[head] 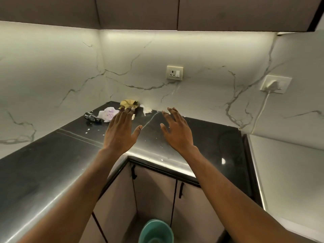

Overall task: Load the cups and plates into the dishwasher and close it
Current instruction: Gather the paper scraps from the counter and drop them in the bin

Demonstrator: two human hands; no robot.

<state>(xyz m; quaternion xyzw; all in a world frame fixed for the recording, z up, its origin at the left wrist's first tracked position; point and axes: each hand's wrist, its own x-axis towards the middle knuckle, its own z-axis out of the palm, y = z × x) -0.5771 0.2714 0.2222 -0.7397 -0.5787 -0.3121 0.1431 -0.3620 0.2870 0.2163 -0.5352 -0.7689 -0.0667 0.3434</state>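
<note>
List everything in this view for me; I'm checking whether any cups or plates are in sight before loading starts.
Countertop: one, black, L-shaped, running into the corner.
Crumpled paper: one, white with purple marks, far corner of the countertop.
Yellowish wrapper: one, against the back wall, partly behind the left fingers.
White scrap: one, right of the wrapper.
Small dark object: one, black and silver, left of the paper; too blurred to identify.
Wall sockets: two, white; one empty, one with a plug and cable.
Base cabinet doors: pale, black handles, under the countertop.
Green bowl-like object: one, bottom edge, below the countertop.
Cups, plates, dishwasher: none visible.
Hands: left, right, both open, empty, above the countertop.
</note>
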